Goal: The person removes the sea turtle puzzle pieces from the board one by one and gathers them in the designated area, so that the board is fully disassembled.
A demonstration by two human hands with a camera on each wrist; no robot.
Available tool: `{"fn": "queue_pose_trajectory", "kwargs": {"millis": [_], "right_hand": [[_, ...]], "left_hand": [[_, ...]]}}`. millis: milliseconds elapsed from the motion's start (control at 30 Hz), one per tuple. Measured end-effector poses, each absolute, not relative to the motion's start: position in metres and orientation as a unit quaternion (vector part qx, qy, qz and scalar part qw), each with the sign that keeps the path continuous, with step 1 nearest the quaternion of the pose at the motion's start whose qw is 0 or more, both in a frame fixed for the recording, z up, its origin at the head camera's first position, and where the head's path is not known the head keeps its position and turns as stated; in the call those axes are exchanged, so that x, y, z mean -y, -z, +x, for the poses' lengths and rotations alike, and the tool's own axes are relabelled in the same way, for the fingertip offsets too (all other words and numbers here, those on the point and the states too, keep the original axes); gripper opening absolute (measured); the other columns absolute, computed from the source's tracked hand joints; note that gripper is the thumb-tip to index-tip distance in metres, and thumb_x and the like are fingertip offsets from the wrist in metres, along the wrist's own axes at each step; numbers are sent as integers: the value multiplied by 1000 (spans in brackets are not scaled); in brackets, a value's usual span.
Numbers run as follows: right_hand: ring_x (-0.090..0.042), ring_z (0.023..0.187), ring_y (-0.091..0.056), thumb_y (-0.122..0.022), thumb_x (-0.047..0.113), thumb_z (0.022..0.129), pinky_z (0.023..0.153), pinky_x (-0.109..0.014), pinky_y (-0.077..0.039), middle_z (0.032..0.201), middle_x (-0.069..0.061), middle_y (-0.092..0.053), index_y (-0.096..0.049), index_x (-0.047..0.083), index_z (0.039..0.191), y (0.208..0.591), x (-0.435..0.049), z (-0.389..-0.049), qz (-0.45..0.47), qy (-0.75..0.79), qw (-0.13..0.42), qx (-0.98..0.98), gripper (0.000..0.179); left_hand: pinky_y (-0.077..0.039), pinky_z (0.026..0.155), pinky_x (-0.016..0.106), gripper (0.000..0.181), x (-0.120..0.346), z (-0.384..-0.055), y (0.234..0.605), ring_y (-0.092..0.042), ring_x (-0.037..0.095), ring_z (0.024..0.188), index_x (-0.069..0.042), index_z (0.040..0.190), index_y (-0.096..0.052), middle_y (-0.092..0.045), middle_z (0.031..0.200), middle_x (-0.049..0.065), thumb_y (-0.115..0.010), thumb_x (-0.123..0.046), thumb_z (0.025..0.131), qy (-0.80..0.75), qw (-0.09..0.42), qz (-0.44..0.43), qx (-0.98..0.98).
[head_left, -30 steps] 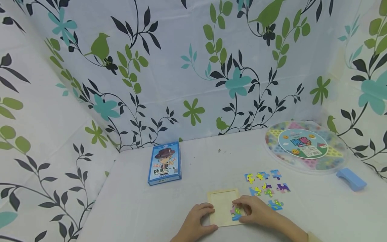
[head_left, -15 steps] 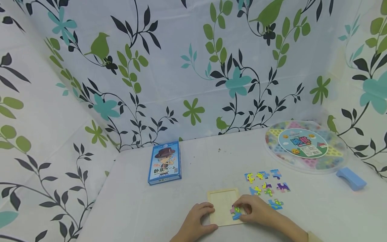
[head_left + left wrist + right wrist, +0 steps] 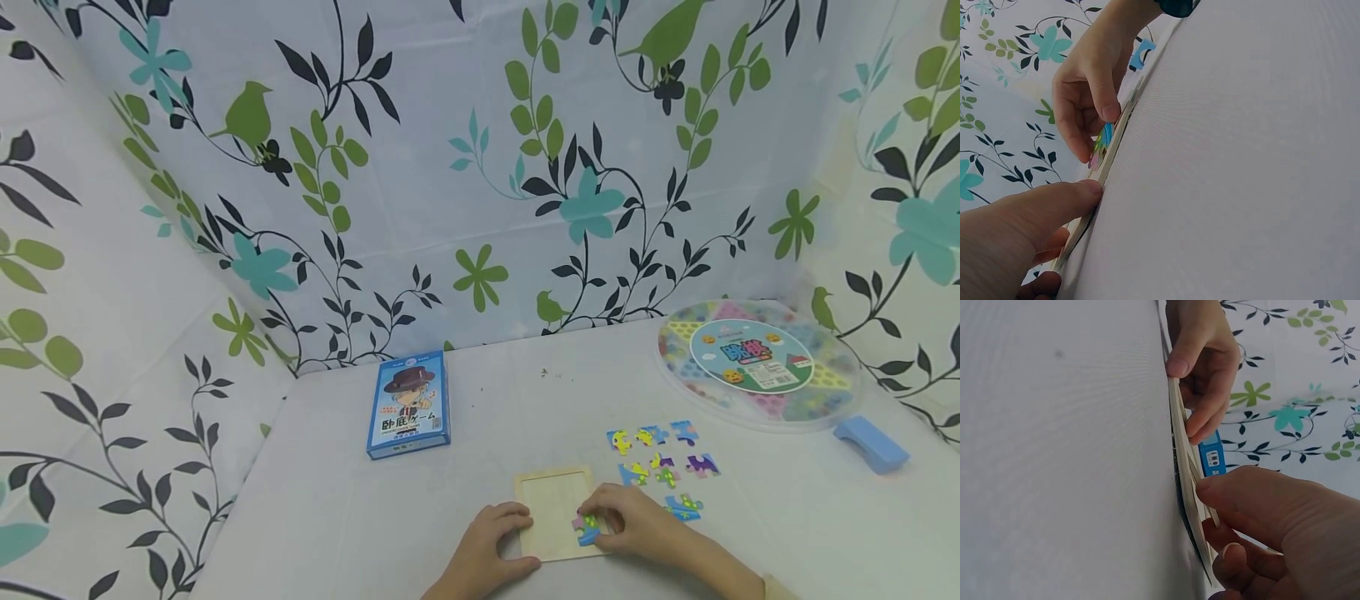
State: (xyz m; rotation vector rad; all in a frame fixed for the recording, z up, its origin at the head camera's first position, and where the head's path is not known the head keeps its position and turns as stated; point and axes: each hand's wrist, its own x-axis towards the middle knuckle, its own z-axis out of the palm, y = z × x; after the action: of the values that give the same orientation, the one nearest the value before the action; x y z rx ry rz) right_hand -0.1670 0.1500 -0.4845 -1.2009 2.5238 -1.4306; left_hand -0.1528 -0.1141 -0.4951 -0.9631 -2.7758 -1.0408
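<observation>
A shallow square wooden puzzle tray point(image 3: 551, 517) lies in front of me on the white cloth. My left hand point(image 3: 491, 550) grips its left side, thumb at the near edge and fingers at the left rim. In the left wrist view the thumb point(image 3: 1088, 192) presses on that edge. Over the right part of the tray, my right hand point(image 3: 637, 521) pinches a jigsaw piece point(image 3: 587, 532) coloured pink, green and blue. The right wrist view shows the piece's pale edge point(image 3: 1213, 514) between thumb and fingers, tilted against the tray. My right fingers hide part of it.
Several loose jigsaw pieces point(image 3: 665, 477) lie right of the tray, close beyond the right hand. A blue card-game box point(image 3: 409, 406) stands back left. At the back right are a round Chinese checkers set point(image 3: 757, 367) and a blue bridge-shaped block point(image 3: 872, 445).
The jigsaw piece has turned slightly and shifted a little to the right and away from the near edge, with my right fingers. My left hand and the tray have not moved.
</observation>
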Motion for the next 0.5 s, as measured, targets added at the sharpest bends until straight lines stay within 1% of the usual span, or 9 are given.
{"fn": "queue_pose_trajectory", "kwargs": {"millis": [167,267,500], "right_hand": [[3,54,-37,-71,8,73,45,-15,-36,73,9,-47,-61,2,103,484,-151,-167,-383,441,6,-812,31],[3,55,-37,-70,9,74,46,-15,-36,77,10,-47,-61,-1,105,482,-151,-167,-382,427,10,-819,34],[4,54,-36,-69,6,73,45,-15,-35,79,11,-49,-61,-1,104,476,-149,-166,-383,422,5,-821,32]], "left_hand": [[-41,83,29,43,114,-153,497,-48,10,97,-12,106,-64,-55,111,-7,-67,-43,76,333,22,-315,889],[-41,84,30,43,114,-153,497,-48,11,98,-12,106,-64,-55,111,-7,-67,-42,76,331,27,-317,888],[-38,88,36,42,114,-153,495,-48,15,104,-12,105,-64,-55,111,-7,-68,-42,76,327,22,-311,892]]}}
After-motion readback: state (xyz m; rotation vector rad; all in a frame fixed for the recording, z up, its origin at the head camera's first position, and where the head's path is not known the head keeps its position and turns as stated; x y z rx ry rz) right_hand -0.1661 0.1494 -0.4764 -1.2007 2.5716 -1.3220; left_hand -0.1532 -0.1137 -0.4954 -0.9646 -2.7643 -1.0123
